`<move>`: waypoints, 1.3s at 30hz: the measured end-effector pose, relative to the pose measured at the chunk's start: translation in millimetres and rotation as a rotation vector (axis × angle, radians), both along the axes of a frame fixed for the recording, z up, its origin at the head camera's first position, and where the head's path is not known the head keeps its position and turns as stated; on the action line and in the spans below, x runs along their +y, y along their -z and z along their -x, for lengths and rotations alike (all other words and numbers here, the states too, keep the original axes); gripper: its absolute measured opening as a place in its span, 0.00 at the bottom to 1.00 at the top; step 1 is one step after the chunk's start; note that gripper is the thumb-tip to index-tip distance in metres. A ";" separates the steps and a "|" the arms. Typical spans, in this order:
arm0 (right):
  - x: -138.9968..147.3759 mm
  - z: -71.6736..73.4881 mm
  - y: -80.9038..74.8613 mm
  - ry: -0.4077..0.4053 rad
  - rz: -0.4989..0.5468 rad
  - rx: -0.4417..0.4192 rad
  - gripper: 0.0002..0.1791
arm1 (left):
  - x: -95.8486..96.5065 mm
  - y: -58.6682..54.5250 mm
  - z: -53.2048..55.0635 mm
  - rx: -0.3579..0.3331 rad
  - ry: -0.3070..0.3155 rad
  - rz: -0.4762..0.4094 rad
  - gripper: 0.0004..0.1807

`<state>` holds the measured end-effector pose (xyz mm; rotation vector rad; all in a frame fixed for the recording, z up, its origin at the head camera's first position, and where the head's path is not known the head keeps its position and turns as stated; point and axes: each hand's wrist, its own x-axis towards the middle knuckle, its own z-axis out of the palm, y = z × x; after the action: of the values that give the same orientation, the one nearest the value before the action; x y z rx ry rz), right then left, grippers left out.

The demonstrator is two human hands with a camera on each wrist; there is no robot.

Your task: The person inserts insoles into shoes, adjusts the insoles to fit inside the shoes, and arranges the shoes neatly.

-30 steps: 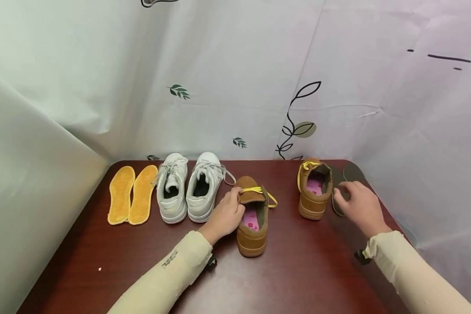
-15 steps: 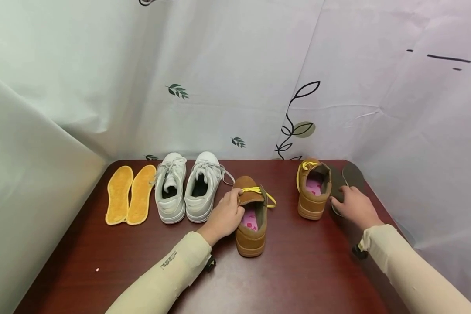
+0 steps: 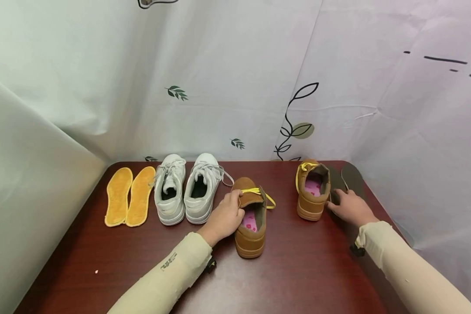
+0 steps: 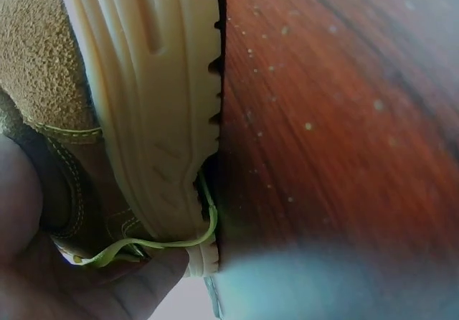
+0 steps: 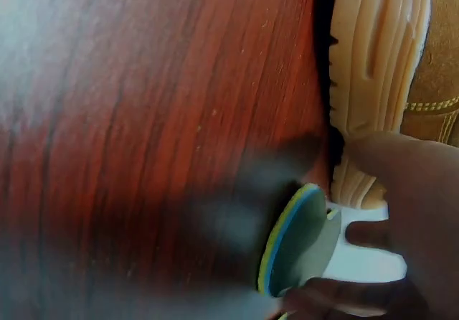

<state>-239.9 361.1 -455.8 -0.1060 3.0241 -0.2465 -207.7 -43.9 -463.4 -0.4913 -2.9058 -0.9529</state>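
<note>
My left hand grips the left side of a brown suede shoe with yellow laces and a pink patterned insole. In the left wrist view, fingers lie along that shoe's upper, near its yellow lace. To the right stands the matching brown shoe. Beside it my right hand reaches over a pair of dark insoles. Seen from the right wrist, the thumb points toward the shoe's sole, apart from the other fingers. Fingertips meet the lower edge of a dark insole with a yellow-blue rim.
Two white sneakers stand left of the held shoe, laces loose. Farther left, a pair of orange fuzzy insoles lies flat. All are on a dark red wooden table, with a white patterned curtain behind. A tiny white scrap lies at front left.
My right hand has come down and slightly left onto the dark insoles beside the right brown shoe. The left hand keeps its hold on the other brown shoe.
</note>
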 end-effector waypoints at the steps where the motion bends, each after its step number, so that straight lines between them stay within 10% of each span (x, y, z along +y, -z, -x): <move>1: -0.1 -0.1 0.9 -0.007 -0.006 -0.005 0.41 | 0.0 0.2 -0.2 0.006 0.000 0.001 0.25; 26: -1.1 -20.7 -0.4 -0.096 -0.073 0.038 0.17 | 0.6 2.0 -1.8 0.022 -0.017 0.014 0.25; 39: 5.6 -8.0 -9.0 -0.040 -0.042 0.041 0.24 | 0.8 4.1 -0.8 0.044 -0.008 0.024 0.24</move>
<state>-231.9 366.7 -446.7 -0.1701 3.0618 -0.1798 -206.9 -43.1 -467.5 -0.4955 -2.8816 -0.8954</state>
